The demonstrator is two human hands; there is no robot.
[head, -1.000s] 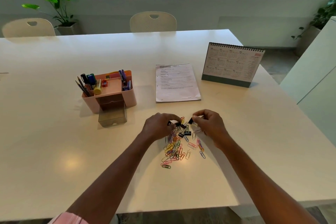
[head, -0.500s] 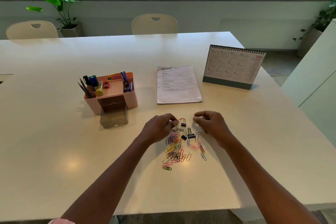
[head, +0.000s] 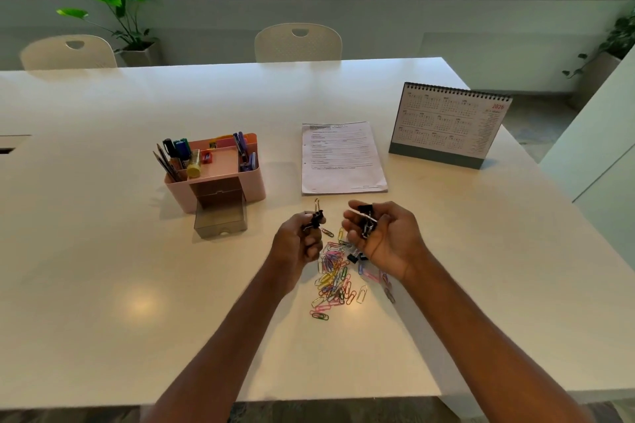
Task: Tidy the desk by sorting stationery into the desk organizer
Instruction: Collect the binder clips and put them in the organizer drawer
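A pile of coloured paper clips (head: 335, 280) lies on the white table (head: 103, 268), with a couple of black binder clips (head: 354, 257) among them. My left hand (head: 299, 244) is raised just above the pile's left side, fingers closed on black binder clips (head: 314, 219). My right hand (head: 385, 237) is turned palm up over the pile's right side and cups several black binder clips (head: 367, 221). The pink desk organizer (head: 256, 187) stands to the left, holding pens and markers; its smoky clear drawer (head: 220, 221) is pulled out at the front.
A printed sheet of paper (head: 342, 158) lies beyond the pile. A desk calendar (head: 450, 125) stands at the right rear. Two chairs (head: 298, 43) and potted plants (head: 127, 24) sit past the table's far edge. A white cabinet (head: 601, 161) is on the right.
Both hands have lifted off the pile with black binder clips in them. My right hand has turned palm up, showing the clips it holds.
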